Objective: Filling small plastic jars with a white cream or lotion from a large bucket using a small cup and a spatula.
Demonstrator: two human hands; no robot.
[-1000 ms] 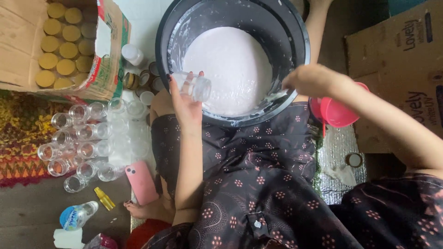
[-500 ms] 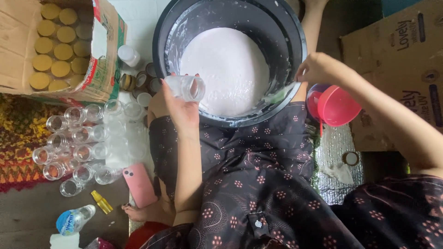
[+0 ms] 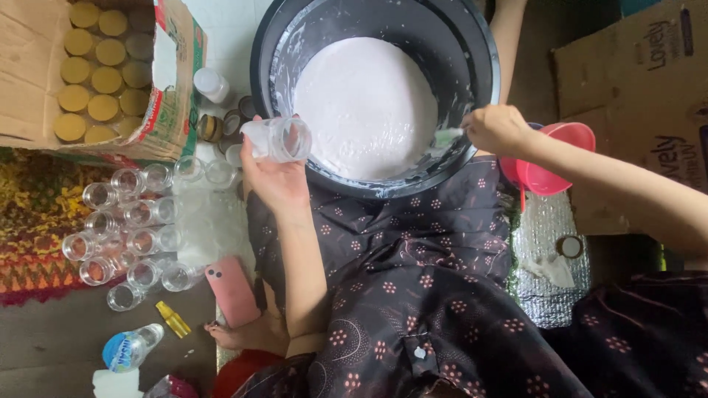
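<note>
A big black tub (image 3: 479, 44) of pale pink cream (image 3: 365, 103) sits in front of my lap. My left hand (image 3: 276, 180) holds a small clear jar (image 3: 279, 138) on its side at the tub's near left rim. My right hand (image 3: 498, 129) is at the tub's right rim, closed on the handle of a spoon or scoop (image 3: 446, 138) coated in cream; its tip reaches down into the tub.
Several empty clear jars (image 3: 125, 228) stand on the floor to the left. A cardboard box (image 3: 173, 110) holds gold-lidded jars (image 3: 92, 70). A pink phone (image 3: 232, 291), a yellow clip, a capped bottle (image 3: 129, 348), a pink scoop (image 3: 549, 166), foil sheet and boxes at right.
My left hand has drawn the jar left, from over the cream to the tub's rim. My right hand has come in to the right rim with a cream-coated spoon.
</note>
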